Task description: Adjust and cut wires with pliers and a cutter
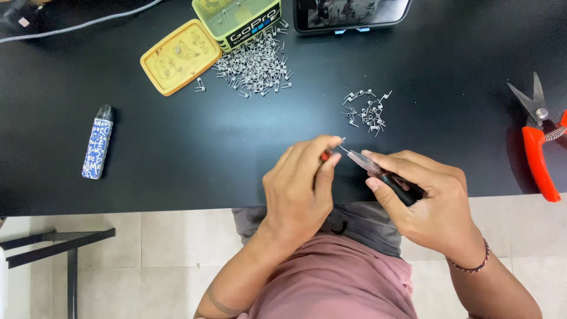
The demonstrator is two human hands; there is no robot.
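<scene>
My left hand (298, 188) pinches a small metal wire coil (341, 140) at its fingertips, with a red-tipped tool partly hidden under the fingers. My right hand (422, 198) grips a slim tool with a clear shaft and black handle (369, 166), its tip pointing at the coil. Both hands hover at the near edge of the black table (177, 153). A small heap of wire coils (367, 112) lies just beyond the hands. A larger heap of coils (255, 68) lies further back.
A yellow lid (180, 56) and a clear box (236, 20) sit at the back left. A phone (351, 15) stands behind. Red-handled snips (538, 145) lie at the right edge. A small blue patterned device (97, 145) lies left. Tiled floor below.
</scene>
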